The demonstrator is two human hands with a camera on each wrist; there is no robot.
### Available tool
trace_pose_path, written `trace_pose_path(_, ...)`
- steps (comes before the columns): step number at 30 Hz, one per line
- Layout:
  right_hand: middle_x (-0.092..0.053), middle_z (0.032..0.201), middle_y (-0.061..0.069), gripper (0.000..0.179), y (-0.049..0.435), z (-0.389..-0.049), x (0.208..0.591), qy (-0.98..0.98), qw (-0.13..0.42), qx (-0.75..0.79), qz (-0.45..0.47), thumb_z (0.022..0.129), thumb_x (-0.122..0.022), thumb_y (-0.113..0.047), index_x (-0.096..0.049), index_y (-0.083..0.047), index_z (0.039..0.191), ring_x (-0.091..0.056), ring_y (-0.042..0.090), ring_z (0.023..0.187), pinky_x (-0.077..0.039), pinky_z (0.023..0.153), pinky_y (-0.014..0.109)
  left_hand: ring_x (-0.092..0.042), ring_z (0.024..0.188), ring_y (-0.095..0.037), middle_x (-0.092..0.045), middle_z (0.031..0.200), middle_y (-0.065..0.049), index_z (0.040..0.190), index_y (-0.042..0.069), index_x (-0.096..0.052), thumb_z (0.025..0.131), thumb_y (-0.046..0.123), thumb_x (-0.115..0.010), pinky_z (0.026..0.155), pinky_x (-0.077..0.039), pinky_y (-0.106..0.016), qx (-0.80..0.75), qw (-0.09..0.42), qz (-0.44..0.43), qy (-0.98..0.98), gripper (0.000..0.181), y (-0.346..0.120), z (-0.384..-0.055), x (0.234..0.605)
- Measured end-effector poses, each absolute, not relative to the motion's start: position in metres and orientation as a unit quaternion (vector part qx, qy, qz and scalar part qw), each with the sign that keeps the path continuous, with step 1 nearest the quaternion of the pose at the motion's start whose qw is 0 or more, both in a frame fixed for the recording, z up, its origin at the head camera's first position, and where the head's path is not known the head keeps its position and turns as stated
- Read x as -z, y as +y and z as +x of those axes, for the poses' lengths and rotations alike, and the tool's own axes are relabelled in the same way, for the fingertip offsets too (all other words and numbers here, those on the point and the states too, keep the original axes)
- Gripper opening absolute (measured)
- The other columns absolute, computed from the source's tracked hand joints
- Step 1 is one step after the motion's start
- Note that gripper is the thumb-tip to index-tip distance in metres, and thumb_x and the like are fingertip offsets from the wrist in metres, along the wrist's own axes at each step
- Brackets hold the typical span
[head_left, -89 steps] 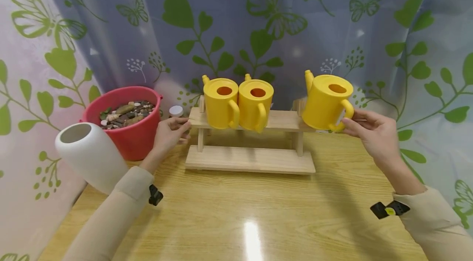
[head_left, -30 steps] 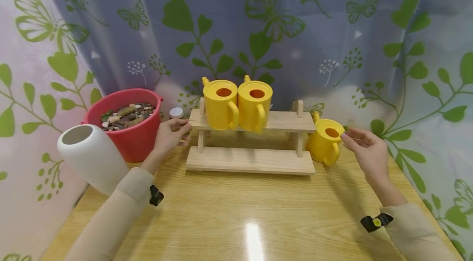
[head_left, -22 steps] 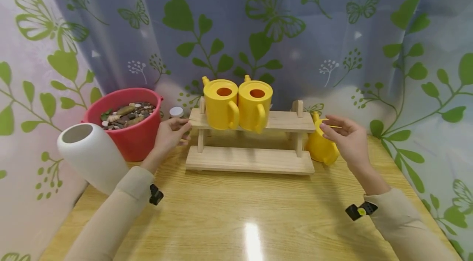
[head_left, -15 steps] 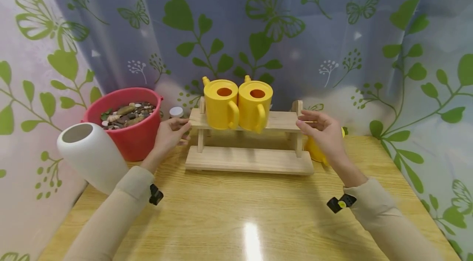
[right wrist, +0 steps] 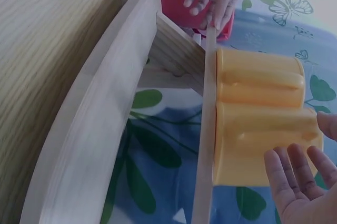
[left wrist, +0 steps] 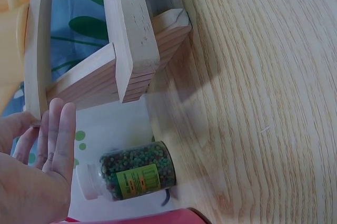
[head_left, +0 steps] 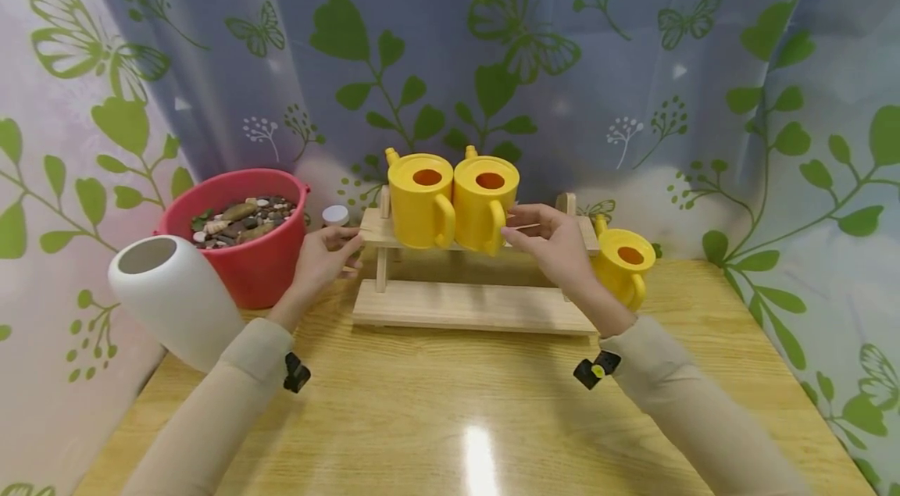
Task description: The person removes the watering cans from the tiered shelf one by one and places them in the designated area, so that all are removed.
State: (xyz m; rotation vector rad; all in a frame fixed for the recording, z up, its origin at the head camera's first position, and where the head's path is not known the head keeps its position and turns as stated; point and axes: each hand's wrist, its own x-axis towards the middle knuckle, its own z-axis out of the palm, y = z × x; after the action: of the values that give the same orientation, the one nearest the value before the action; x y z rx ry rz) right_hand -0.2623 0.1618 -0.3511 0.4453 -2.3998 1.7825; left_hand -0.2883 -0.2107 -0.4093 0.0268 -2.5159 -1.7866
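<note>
Two yellow watering cans stand side by side on the upper board of a two-tier wooden shelf [head_left: 464, 307]: a left can [head_left: 413, 216] and a right can [head_left: 474, 208]. With thumb and fingers my left hand [head_left: 320, 263] pinches the left end of that upper board, as the left wrist view also shows. My right hand [head_left: 558, 250] is beside the right can's handle, fingers extended and thumb apart, holding nothing. In the right wrist view its fingertips [right wrist: 275, 162] overlap the can's body. A third yellow watering can [head_left: 620, 268] stands on the table right of the shelf, partly behind my right forearm.
A red bucket [head_left: 263, 269] of pebbles stands at the left, behind a white vase [head_left: 172, 301]. Between bucket and shelf is a clear bottle [left wrist: 137, 174] of dark green pellets with a white cap. A patterned curtain [head_left: 436, 35] hangs behind the wooden table [head_left: 394, 402].
My right hand lowered the third watering can from beside the shelf's top onto the table, let go, then moved left to the right can on the shelf. My left hand stayed put.
</note>
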Motion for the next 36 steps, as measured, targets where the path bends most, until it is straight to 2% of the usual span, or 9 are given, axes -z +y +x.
trace_pose_path(3, -0.072, 0.125, 0.022, 0.04, 0.156, -0.263, 0.356, -0.799, 0.058, -0.58, 0.149, 0.097, -0.079, -0.018, -0.07, -0.003, 0.132, -0.072, 0.017, 0.097, -0.063, 0.081, 0.022, -0.076, 0.073, -0.009, -0.066, 0.135, -0.032, 0.142, 0.001, -0.064, 0.107, 0.022, -0.064, 0.069, -0.069, -0.031, 0.582, 0.028, 0.007, -0.813, 0.041, -0.21, -0.288, 0.41)
trace_pose_path(7, -0.075, 0.119, 0.021, 0.037, 0.15, -0.264, 0.362, -0.807, 0.062, -0.566, 0.153, 0.095, -0.081, -0.019, -0.073, -0.003, 0.127, -0.073, 0.023, 0.098, -0.062, 0.079, 0.023, -0.072, 0.068, -0.003, -0.066, 0.134, -0.032, 0.142, 0.002, -0.064, 0.108, 0.023, -0.064, 0.074, -0.07, -0.037, 0.578, 0.031, 0.003, -0.816, 0.04, -0.211, -0.288, 0.411)
trace_pose_path(10, -0.075, 0.115, 0.02, 0.034, 0.146, -0.264, 0.365, -0.809, 0.061, -0.565, 0.152, 0.095, -0.081, -0.019, -0.074, -0.003, 0.124, -0.072, 0.025, 0.098, -0.063, 0.078, 0.023, -0.07, 0.066, 0.001, -0.066, 0.134, -0.033, 0.142, 0.002, -0.064, 0.107, 0.024, -0.064, 0.073, -0.07, -0.036, 0.573, 0.033, 0.002, -0.819, 0.041, -0.212, -0.288, 0.411)
trace_pose_path(16, -0.075, 0.113, 0.024, 0.03, 0.146, -0.264, 0.363, -0.805, 0.083, -0.565, 0.159, 0.094, -0.081, -0.011, -0.074, 0.001, 0.12, -0.073, 0.017, 0.093, -0.063, 0.075, 0.02, -0.071, 0.067, 0.0, -0.066, 0.135, -0.033, 0.142, 0.001, -0.064, 0.107, 0.024, -0.064, 0.07, -0.069, -0.03, 0.571, 0.032, 0.004, -0.82, 0.042, -0.213, -0.287, 0.411)
trace_pose_path(23, -0.074, 0.119, 0.025, 0.033, 0.161, -0.259, 0.359, -0.798, 0.071, -0.583, 0.134, 0.096, -0.079, -0.011, -0.072, 0.002, 0.126, -0.071, 0.003, 0.09, -0.065, 0.079, 0.019, -0.078, 0.077, -0.017, -0.068, 0.133, -0.03, 0.142, 0.002, -0.064, 0.107, 0.022, -0.064, 0.07, -0.069, -0.032, 0.569, 0.036, 0.007, -0.822, 0.04, -0.212, -0.288, 0.41)
trace_pose_path(29, -0.071, 0.126, 0.031, 0.04, 0.184, -0.25, 0.351, -0.797, 0.07, -0.585, 0.133, 0.098, -0.077, -0.012, -0.069, 0.003, 0.134, -0.076, 0.005, 0.092, -0.067, 0.079, 0.024, -0.078, 0.077, -0.016, -0.068, 0.133, -0.03, 0.142, 0.002, -0.064, 0.107, 0.023, -0.064, 0.068, -0.068, -0.029, 0.569, 0.036, 0.01, -0.822, 0.04, -0.212, -0.29, 0.412)
trace_pose_path(32, -0.073, 0.124, 0.024, 0.042, 0.198, -0.243, 0.347, -0.799, 0.066, -0.584, 0.126, 0.099, -0.076, -0.016, -0.068, 0.001, 0.137, -0.077, 0.009, 0.094, -0.068, 0.079, 0.025, -0.078, 0.077, -0.017, -0.069, 0.133, -0.03, 0.142, 0.002, -0.064, 0.107, 0.023, -0.064, 0.065, -0.067, -0.025, 0.57, 0.037, 0.009, -0.821, 0.04, -0.213, -0.29, 0.411)
trace_pose_path(36, -0.077, 0.108, -0.004, 0.043, 0.221, -0.236, 0.344, -0.803, 0.088, -0.576, 0.127, 0.099, -0.076, -0.017, -0.067, 0.004, 0.136, -0.077, 0.006, 0.092, -0.067, 0.078, 0.024, -0.078, 0.078, -0.018, -0.068, 0.134, -0.03, 0.142, 0.002, -0.064, 0.107, 0.023, -0.064, 0.069, -0.068, -0.03, 0.568, 0.036, 0.007, -0.822, 0.04, -0.213, -0.29, 0.411)
